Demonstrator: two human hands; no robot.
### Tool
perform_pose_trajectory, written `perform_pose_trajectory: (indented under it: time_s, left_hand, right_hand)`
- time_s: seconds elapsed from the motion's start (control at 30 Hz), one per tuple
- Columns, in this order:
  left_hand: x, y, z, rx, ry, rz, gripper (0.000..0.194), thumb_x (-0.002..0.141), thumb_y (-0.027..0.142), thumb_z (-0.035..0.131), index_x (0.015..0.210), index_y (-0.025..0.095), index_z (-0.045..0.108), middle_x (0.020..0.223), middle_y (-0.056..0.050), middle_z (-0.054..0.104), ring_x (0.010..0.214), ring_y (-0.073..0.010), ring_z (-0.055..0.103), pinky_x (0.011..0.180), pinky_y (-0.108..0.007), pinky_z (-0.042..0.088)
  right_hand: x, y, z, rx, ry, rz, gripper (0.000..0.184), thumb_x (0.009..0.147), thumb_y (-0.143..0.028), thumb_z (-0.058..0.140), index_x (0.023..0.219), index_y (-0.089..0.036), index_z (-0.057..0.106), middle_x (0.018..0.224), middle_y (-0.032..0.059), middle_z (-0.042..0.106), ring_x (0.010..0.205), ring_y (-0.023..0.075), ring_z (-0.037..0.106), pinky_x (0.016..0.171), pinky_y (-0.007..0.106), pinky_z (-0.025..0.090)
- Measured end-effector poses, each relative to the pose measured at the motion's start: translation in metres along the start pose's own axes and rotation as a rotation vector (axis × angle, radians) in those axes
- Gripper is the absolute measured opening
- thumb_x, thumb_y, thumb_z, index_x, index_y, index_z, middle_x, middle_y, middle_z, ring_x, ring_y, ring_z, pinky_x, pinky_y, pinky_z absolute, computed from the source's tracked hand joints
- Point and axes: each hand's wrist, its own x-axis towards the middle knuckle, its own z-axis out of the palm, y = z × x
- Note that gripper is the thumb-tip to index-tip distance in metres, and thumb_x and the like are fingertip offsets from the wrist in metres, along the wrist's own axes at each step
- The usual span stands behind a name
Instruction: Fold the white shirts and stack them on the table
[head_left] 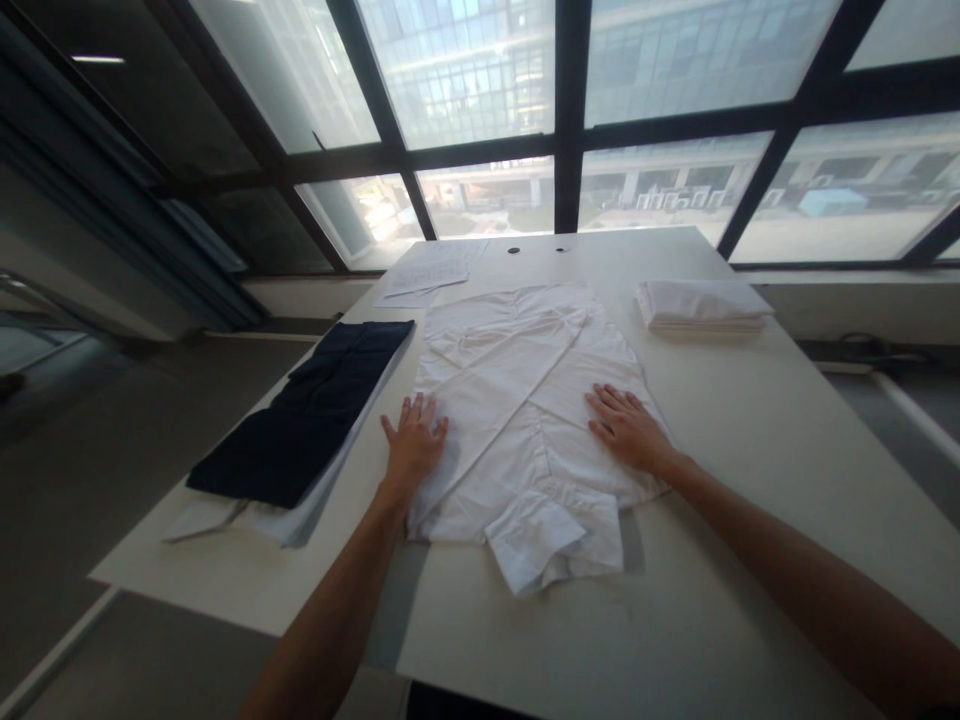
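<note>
A white shirt lies spread on the table, its sleeves folded inward across the body. Both cuffs stick out past the edge nearest me. My left hand rests flat on the shirt's left side, fingers spread. On the right side of the shirt, my right hand also lies flat with its fingers apart. Neither hand grips the cloth.
The white table stands against large windows. Folded dark blue cloth lies on white material at the left. Paper sheets are at the far left, and a folded white cloth stack sits at the far right.
</note>
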Motion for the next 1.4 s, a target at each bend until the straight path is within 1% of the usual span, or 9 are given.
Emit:
perform_pose_trajectory:
  time_s: [0.07, 0.1, 0.2, 0.27, 0.47, 0.6, 0.9, 1.07, 1.4]
  left_hand:
    - [-0.004, 0.01, -0.003, -0.001, 0.021, 0.11, 0.055, 0.104, 0.04, 0.036, 0.155, 0.02, 0.045, 0.164, -0.014, 0.035, 0.155, -0.0351, 0.024, 0.121, -0.071, 0.013]
    - [-0.006, 0.016, -0.003, -0.015, 0.005, 0.177, 0.055, 0.104, 0.04, 0.036, 0.155, 0.021, 0.044, 0.165, -0.013, 0.034, 0.155, -0.0334, 0.023, 0.122, -0.068, 0.015]
    - [-0.011, 0.029, 0.0, -0.073, -0.103, 0.335, 0.055, 0.106, 0.042, 0.035, 0.157, 0.023, 0.041, 0.165, -0.01, 0.034, 0.155, -0.0302, 0.025, 0.123, -0.062, 0.021]
    - [-0.012, 0.032, 0.003, -0.092, -0.152, 0.376, 0.054, 0.107, 0.044, 0.034, 0.157, 0.024, 0.041, 0.166, -0.008, 0.033, 0.155, -0.0299, 0.025, 0.123, -0.061, 0.023]
    - [-0.01, 0.028, 0.007, -0.084, -0.16, 0.377, 0.054, 0.107, 0.045, 0.035, 0.158, 0.027, 0.04, 0.166, -0.006, 0.032, 0.156, -0.0282, 0.024, 0.124, -0.057, 0.024]
    - [-0.01, 0.027, 0.007, -0.086, -0.152, 0.383, 0.053, 0.107, 0.043, 0.037, 0.157, 0.026, 0.041, 0.166, -0.007, 0.034, 0.155, -0.0285, 0.026, 0.123, -0.058, 0.025]
    - [-0.009, 0.026, 0.008, -0.095, -0.163, 0.378, 0.054, 0.107, 0.043, 0.038, 0.157, 0.026, 0.041, 0.166, -0.006, 0.032, 0.155, -0.028, 0.025, 0.124, -0.057, 0.023]
    - [-0.009, 0.026, 0.008, -0.099, -0.153, 0.382, 0.053, 0.106, 0.042, 0.039, 0.157, 0.027, 0.041, 0.166, -0.006, 0.033, 0.155, -0.028, 0.026, 0.124, -0.057, 0.025]
    - [-0.009, 0.026, 0.009, -0.123, -0.162, 0.379, 0.054, 0.106, 0.041, 0.039, 0.157, 0.024, 0.043, 0.166, -0.008, 0.034, 0.155, -0.0292, 0.026, 0.123, -0.059, 0.024]
  right_hand:
    - [0.0, 0.0, 0.0, -0.002, -0.006, 0.004, 0.057, 0.105, -0.04, 0.035, 0.157, -0.018, 0.041, 0.166, 0.0108, 0.031, 0.155, 0.0264, 0.026, 0.125, 0.051, 0.023]
    - [0.0, -0.001, -0.001, -0.003, -0.007, 0.004, 0.057, 0.105, -0.04, 0.035, 0.157, -0.018, 0.041, 0.167, 0.0108, 0.031, 0.155, 0.0263, 0.026, 0.125, 0.051, 0.023]
    - [0.0, -0.002, -0.003, -0.007, -0.004, 0.004, 0.057, 0.105, -0.039, 0.035, 0.157, -0.017, 0.041, 0.166, 0.0113, 0.031, 0.155, 0.0262, 0.026, 0.125, 0.051, 0.023]
    - [-0.001, -0.003, -0.004, -0.005, -0.002, 0.005, 0.057, 0.105, -0.039, 0.035, 0.156, -0.016, 0.042, 0.166, 0.0119, 0.032, 0.155, 0.0266, 0.026, 0.125, 0.051, 0.023]
    - [-0.001, -0.002, -0.004, 0.018, 0.001, 0.0, 0.057, 0.104, -0.04, 0.036, 0.156, -0.016, 0.042, 0.166, 0.0123, 0.033, 0.154, 0.0275, 0.027, 0.125, 0.052, 0.023]
    - [0.0, -0.001, -0.002, 0.018, 0.005, 0.0, 0.057, 0.104, -0.039, 0.036, 0.156, -0.017, 0.042, 0.166, 0.0123, 0.032, 0.154, 0.0274, 0.026, 0.125, 0.053, 0.024]
    - [-0.001, -0.003, -0.003, 0.0, -0.004, 0.003, 0.058, 0.105, -0.039, 0.035, 0.156, -0.014, 0.042, 0.166, 0.0124, 0.032, 0.155, 0.0273, 0.026, 0.125, 0.052, 0.023]
    - [0.0, -0.001, -0.001, 0.002, 0.006, -0.005, 0.057, 0.105, -0.038, 0.035, 0.156, -0.016, 0.043, 0.166, 0.0121, 0.032, 0.154, 0.0273, 0.027, 0.124, 0.052, 0.025]
    - [0.0, -0.001, -0.001, 0.007, 0.003, -0.001, 0.057, 0.105, -0.04, 0.035, 0.156, -0.016, 0.042, 0.166, 0.012, 0.032, 0.155, 0.0265, 0.026, 0.125, 0.052, 0.024]
